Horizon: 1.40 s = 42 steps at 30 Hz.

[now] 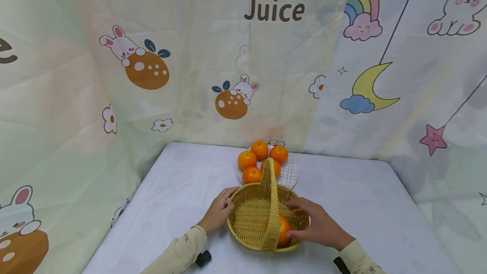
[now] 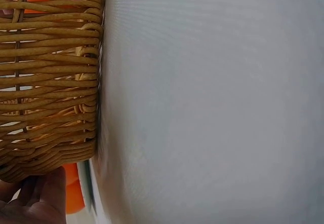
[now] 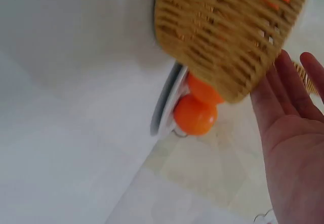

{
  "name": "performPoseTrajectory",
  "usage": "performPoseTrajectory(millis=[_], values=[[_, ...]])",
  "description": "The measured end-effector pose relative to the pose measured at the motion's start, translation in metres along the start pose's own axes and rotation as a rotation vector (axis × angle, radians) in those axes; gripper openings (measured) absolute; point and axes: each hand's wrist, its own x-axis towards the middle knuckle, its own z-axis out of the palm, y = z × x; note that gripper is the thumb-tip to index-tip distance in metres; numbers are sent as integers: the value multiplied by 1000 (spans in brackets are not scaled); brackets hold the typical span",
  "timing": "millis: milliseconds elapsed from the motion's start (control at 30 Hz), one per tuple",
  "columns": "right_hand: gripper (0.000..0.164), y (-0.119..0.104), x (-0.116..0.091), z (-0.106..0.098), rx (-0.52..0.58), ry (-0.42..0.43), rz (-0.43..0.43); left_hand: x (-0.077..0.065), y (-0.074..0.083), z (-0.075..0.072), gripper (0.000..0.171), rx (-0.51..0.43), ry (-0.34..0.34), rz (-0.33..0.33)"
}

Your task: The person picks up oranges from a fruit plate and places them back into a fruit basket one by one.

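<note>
"Where do we have the orange [image 1: 285,228]?"
"Inside the basket [image 1: 245,219], towards its right end. Our right hand [image 1: 317,222] reaches in beside it, fingers spread, grasping nothing."
"And our left hand [image 1: 218,210]?"
"With that we grip the basket's left rim."

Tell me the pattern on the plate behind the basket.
White with a thin dark grid; the plate shows best in the head view.

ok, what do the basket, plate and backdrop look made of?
Basket: likely wicker or a plastic imitation, slight sheen; woven strands show.
Plate: maybe ceramic or melamine, can't tell which; smooth-looking, pale, thin grid pattern.
Backdrop: probably printed fabric or thin plastic sheet, mostly matte; soft creases show.
</note>
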Motion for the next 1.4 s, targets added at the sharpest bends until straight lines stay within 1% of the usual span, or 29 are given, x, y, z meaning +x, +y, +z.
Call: performPoseTrajectory(millis=[167,267,400,467,533,633,700,800,933,1100,1233,1400], values=[[66,3,-13,-9,67,52,31,-1,0,0,51,13,6,1],[67,3,-17,-10,60,71,20,-1,1,0,51,20,13,5],[64,6,-18,-11,56,101,8,-1,2,1,51,25,10,29],[63,9,-15,-13,73,123,30,-2,1,1,51,24,4,35],[62,13,-10,-16,74,145,59,-3,1,1,51,20,-2,27],[63,21,2,-23,56,177,103,-4,1,0,51,11,-3,15],[64,27,14,-29,37,190,115,-3,2,-1,51,6,-4,16],[67,37,33,-37,6,199,125,-1,3,-2,50,3,-5,30],[71,52,58,-43,-31,204,163,0,2,-2,50,-22,-6,40],[74,75,85,-43,-30,222,236,-1,1,-3,49,-49,-4,41],[74,94,102,-39,2,237,269,-2,0,-2,50,-16,-4,34],[68,113,120,-36,21,232,290,-1,0,1,51,14,-2,21]])
